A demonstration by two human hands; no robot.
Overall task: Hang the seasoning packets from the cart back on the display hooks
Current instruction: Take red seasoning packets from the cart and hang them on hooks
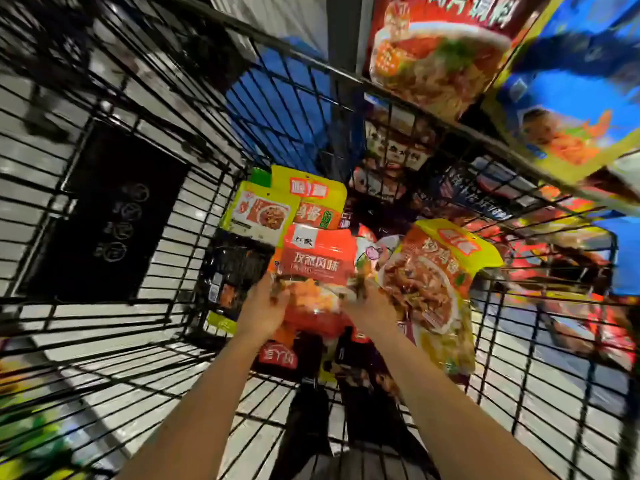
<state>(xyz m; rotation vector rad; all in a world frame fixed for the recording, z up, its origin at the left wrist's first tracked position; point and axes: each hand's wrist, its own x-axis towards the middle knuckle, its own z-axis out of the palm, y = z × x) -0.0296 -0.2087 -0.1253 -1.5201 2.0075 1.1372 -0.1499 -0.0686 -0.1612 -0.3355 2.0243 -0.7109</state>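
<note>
We reach both bare forearms forward; our left hand (pixel 265 308) and right hand (pixel 372 306) curl closed, gripping.

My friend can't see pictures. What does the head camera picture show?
Two bare hands, the left hand and the right hand, reach down into a black wire shopping cart and together grip a red seasoning packet. Yellow seasoning packets lie beside and behind it, and more packets hang at the top right. The picture is blurry.

Shop: wire cart (pixel 145 157), hanging packets (pixel 446 46)
</note>
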